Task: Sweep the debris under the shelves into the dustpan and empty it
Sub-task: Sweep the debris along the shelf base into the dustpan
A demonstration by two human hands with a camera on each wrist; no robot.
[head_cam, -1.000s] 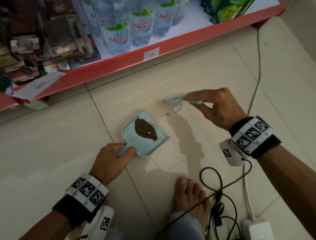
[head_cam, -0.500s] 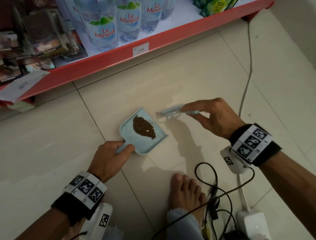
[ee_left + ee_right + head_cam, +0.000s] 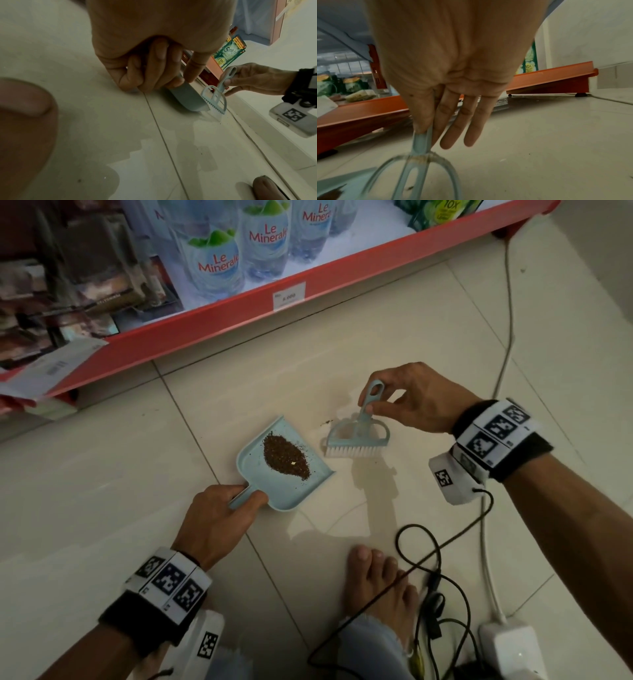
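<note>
A light blue dustpan (image 3: 255,474) lies on the tiled floor with a pile of dark brown debris (image 3: 286,457) in it. My left hand (image 3: 219,518) grips the dustpan's handle (image 3: 173,86) at its near left corner. My right hand (image 3: 411,402) pinches the handle of a small blue brush (image 3: 356,436) between thumb and forefinger, other fingers straight. The brush (image 3: 418,166) stands upright with white bristles on the floor, just right of the dustpan's open edge. A few dark specks (image 3: 327,422) lie on the tile beside the brush.
A red shelf (image 3: 239,313) with water bottles (image 3: 215,261) and packets runs along the back, with a dark gap under it (image 3: 368,129). My bare foot (image 3: 376,583), black cables (image 3: 428,577) and a white power strip (image 3: 510,648) lie near the front right. A white cord (image 3: 507,337) runs along the right.
My right hand has turned the brush from lying flat in the air to upright, handle up, and set its bristles on the floor beside the dustpan. The dustpan has stayed put.
</note>
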